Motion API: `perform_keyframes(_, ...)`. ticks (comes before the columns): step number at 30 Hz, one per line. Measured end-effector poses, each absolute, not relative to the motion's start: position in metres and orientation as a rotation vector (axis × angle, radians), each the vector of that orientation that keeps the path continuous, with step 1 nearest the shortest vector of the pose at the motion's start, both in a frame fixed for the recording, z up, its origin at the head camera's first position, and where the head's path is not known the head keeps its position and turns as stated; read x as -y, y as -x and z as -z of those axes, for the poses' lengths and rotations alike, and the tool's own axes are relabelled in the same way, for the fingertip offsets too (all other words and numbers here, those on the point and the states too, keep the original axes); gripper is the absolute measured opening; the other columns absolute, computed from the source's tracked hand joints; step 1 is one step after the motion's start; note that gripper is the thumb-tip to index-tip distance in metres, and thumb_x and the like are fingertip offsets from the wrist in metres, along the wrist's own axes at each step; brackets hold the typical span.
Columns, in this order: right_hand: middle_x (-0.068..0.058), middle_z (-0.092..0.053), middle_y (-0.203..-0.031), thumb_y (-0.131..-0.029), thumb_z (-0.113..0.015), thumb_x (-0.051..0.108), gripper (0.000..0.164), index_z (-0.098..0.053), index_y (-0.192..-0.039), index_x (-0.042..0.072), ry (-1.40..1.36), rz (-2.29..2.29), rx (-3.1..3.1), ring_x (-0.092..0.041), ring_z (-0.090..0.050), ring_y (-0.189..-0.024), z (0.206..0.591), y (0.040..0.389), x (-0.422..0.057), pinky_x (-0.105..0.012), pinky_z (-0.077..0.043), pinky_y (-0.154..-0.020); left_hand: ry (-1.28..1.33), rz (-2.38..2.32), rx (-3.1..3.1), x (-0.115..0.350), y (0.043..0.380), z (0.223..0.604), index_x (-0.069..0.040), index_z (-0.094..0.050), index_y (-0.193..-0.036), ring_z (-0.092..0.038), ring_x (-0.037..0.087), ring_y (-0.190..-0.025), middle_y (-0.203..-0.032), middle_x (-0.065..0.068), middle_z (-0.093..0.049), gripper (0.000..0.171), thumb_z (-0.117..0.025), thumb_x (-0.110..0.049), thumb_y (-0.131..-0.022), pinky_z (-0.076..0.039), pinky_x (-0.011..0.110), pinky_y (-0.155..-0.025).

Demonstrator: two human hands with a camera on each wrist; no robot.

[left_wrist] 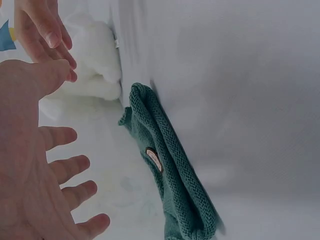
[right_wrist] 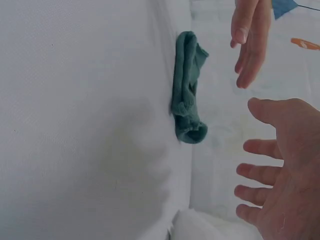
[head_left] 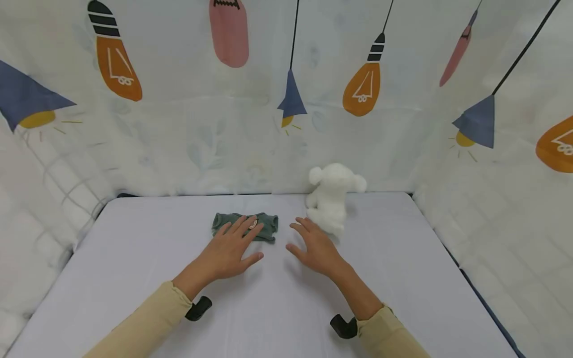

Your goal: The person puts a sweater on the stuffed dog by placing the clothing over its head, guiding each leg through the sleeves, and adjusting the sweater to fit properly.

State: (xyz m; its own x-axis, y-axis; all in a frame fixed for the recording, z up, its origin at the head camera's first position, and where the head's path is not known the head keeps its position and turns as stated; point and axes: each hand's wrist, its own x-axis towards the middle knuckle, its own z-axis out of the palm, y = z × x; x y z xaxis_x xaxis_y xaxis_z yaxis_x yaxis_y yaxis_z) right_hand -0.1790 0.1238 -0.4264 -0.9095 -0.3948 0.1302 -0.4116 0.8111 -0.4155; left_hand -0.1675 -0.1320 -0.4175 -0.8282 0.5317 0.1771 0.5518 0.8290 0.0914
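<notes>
A small green knitted garment (head_left: pixel 270 226) with a light oval patch (left_wrist: pixel 154 159) lies on the white table, short sleeves out to the sides. My left hand (head_left: pixel 230 251) hovers over its near edge, fingers spread and holding nothing; in the left wrist view the palm stands apart from the knit. To the right my right hand (head_left: pixel 317 248) is held above the table, fingers extended and nothing in its grasp. Just beyond it sits a white plush animal (head_left: pixel 331 199), turned away with its round ears showing; the right hand's fingers overlap its lower part in the head view.
The white tabletop (head_left: pixel 277 308) runs back to a curtain (head_left: pixel 179 149) printed with lamps and bulbs, which also hangs at both sides. A black strap end (head_left: pixel 199 308) shows at the left cuff and another black piece (head_left: pixel 343 326) at the right cuff.
</notes>
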Motion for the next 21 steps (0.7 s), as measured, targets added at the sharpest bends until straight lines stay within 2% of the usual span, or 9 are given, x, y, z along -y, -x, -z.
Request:
perform_keyframes(13, -0.008, -0.045, -0.149, -0.093, -0.063, 0.038, 0.051, -0.054, -0.136, 0.013, -0.549, -0.686, 2.899, -0.029, -0.038, -0.141, 0.422, 0.179, -0.142, -0.048, -0.035, -0.113, 0.887, 0.284, 2.862, 0.124, 0.176, 0.422, -0.014, -0.040, -0.147, -0.036, 0.035, -0.141, -0.153, 0.011, -0.039, 0.069, -0.057, -0.052, -0.092, -0.034, 0.060, -0.107)
perform_keyframes(21, -0.012, -0.053, -0.140, -0.092, -0.065, 0.029, 0.043, -0.058, -0.129, 0.007, -0.410, -0.697, 2.808, -0.030, -0.045, -0.136, 0.425, 0.181, -0.151, -0.052, -0.026, -0.117, 0.878, 0.397, 2.828, 0.119, 0.184, 0.420, -0.012, -0.040, -0.147, -0.038, 0.036, -0.139, -0.151, 0.013, -0.041, 0.069, -0.059, -0.048, -0.093, -0.034, 0.059, -0.107)
